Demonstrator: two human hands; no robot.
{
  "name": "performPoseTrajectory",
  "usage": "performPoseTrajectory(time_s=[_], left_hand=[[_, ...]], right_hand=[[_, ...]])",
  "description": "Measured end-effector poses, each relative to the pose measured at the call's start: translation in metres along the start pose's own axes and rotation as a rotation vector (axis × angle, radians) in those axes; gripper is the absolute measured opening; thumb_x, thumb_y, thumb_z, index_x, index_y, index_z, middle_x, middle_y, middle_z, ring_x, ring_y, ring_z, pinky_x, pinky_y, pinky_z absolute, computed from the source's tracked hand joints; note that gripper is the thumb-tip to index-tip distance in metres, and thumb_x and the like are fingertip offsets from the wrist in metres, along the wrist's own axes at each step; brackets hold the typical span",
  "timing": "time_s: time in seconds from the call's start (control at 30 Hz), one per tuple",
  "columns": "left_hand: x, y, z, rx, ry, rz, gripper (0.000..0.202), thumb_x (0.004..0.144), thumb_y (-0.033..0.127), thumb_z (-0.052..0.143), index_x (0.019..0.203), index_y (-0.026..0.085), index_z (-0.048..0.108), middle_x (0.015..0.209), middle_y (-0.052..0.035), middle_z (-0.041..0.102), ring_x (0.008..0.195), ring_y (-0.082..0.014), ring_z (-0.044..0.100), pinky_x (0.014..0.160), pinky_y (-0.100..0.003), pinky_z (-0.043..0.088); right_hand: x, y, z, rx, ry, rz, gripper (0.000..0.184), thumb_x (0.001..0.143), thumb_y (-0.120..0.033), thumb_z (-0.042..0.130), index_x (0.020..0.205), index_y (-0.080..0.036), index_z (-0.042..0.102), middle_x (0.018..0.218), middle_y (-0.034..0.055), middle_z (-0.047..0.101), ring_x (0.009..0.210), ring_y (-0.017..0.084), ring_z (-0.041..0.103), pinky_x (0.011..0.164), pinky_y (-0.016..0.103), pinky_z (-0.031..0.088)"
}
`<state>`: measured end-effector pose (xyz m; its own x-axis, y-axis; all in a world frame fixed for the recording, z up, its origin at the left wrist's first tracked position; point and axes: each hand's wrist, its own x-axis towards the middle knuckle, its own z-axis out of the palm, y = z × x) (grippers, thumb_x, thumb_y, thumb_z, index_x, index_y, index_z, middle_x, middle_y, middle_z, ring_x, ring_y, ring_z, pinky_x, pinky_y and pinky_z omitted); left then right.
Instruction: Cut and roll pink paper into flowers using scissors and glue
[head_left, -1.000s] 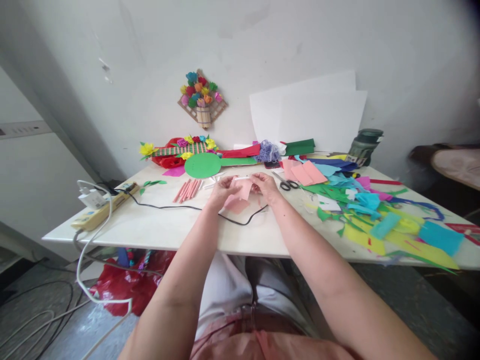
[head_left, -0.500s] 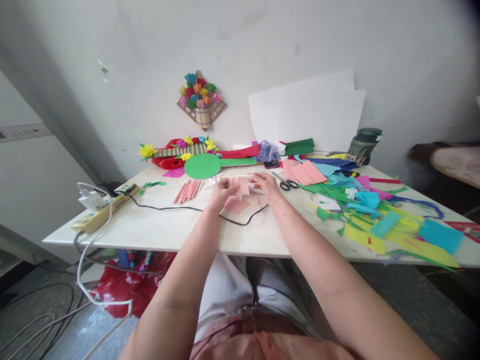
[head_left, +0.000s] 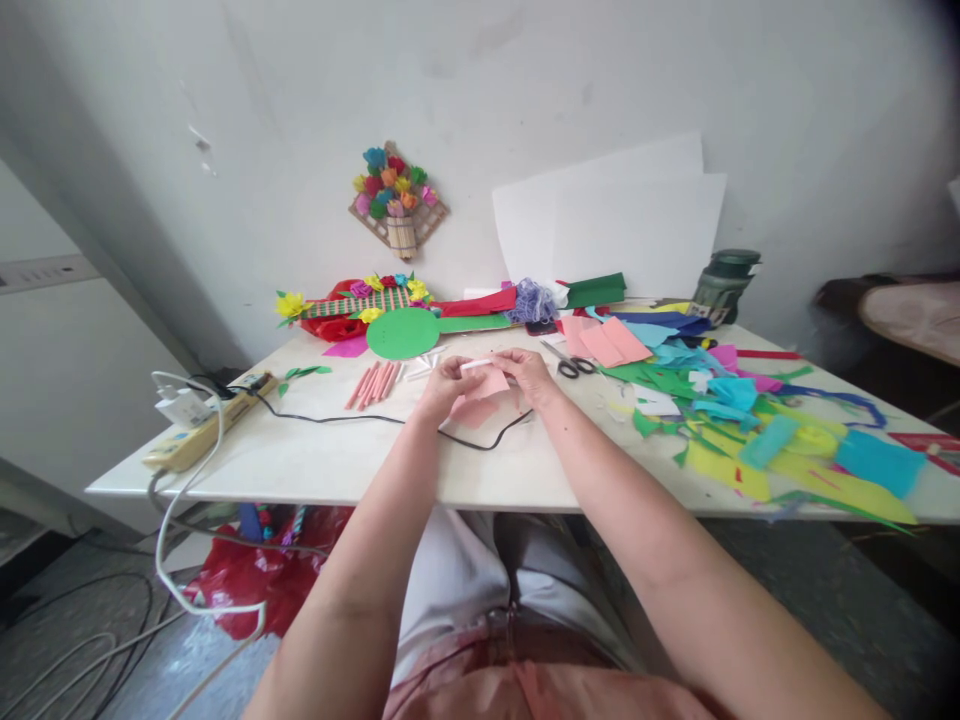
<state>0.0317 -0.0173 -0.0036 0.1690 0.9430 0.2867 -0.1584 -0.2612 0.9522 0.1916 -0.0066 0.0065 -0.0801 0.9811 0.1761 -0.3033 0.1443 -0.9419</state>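
Over the middle of the table, my left hand (head_left: 442,390) is closed, pinching a small pink paper piece (head_left: 493,381) and one end of a white paper stick (head_left: 474,366). My right hand (head_left: 528,376) pinches the stick's other end; the stick lies along the paper's top edge. Below them more pink paper (head_left: 471,412) lies on the table. Left of my hands are several pink rolled sticks (head_left: 373,386) and some loose white sticks (head_left: 422,369). Scissors with black handles (head_left: 576,368) lie just right of my right hand.
A black cable (head_left: 352,417) crosses the table from the power strip (head_left: 184,448) at left. Colored paper scraps (head_left: 750,430) cover the right side. Behind lie a green paper shape (head_left: 403,334) and a flower-decorated piece (head_left: 360,303); a dark bottle (head_left: 724,285) stands back right.
The white stick has come left from my right hand onto the pink paper's upper edge. My hands are closer together, both now at the stick. The view has shifted slightly.
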Motion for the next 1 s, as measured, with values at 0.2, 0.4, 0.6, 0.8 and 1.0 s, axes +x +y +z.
performPoseTrajectory(time_s=[0.2,0.4,0.6,0.8,1.0], left_hand=[[-0.003,0.006,0.002,0.009,-0.022,-0.059,0.039,0.057,0.040,0.078,0.083,0.013,0.065,0.061,0.0011,0.060,0.049,-0.0076,0.052,0.046,-0.019,0.038],[0.000,0.002,-0.001,-0.040,-0.034,-0.093,0.039,0.056,0.040,0.079,0.079,0.013,0.064,0.058,0.0018,0.058,0.047,-0.0065,0.050,0.044,-0.019,0.036],[0.001,0.001,-0.002,-0.036,0.052,-0.047,0.035,0.055,0.037,0.079,0.073,0.013,0.062,0.055,0.0020,0.057,0.047,-0.0065,0.048,0.045,-0.019,0.034],[0.004,-0.003,-0.006,0.015,0.067,0.012,0.032,0.059,0.039,0.077,0.073,0.014,0.062,0.055,0.0027,0.054,0.047,-0.0059,0.046,0.045,-0.019,0.032],[0.005,-0.005,-0.007,0.004,0.050,0.028,0.033,0.062,0.043,0.074,0.068,0.014,0.060,0.053,0.0034,0.051,0.046,-0.0057,0.044,0.046,-0.019,0.032]], right_hand=[[0.001,0.002,0.000,-0.038,-0.029,-0.032,0.028,0.045,-0.031,0.079,0.065,-0.016,0.067,0.059,-0.0010,0.063,0.054,0.010,0.053,0.056,0.025,0.043],[0.005,0.007,-0.003,-0.062,-0.036,-0.068,0.028,0.048,-0.032,0.079,0.068,-0.015,0.068,0.058,-0.0014,0.062,0.051,0.009,0.049,0.054,0.024,0.040],[0.004,0.007,-0.002,-0.048,-0.059,-0.070,0.027,0.048,-0.031,0.078,0.068,-0.016,0.068,0.065,0.0001,0.066,0.060,0.012,0.056,0.062,0.027,0.045],[0.003,0.006,0.000,-0.037,-0.042,-0.088,0.025,0.046,-0.029,0.079,0.065,-0.017,0.067,0.060,-0.0020,0.064,0.056,0.010,0.054,0.060,0.026,0.044],[0.003,0.005,-0.001,-0.051,-0.045,-0.081,0.025,0.047,-0.030,0.079,0.065,-0.017,0.067,0.059,-0.0023,0.063,0.055,0.010,0.053,0.059,0.026,0.043]])
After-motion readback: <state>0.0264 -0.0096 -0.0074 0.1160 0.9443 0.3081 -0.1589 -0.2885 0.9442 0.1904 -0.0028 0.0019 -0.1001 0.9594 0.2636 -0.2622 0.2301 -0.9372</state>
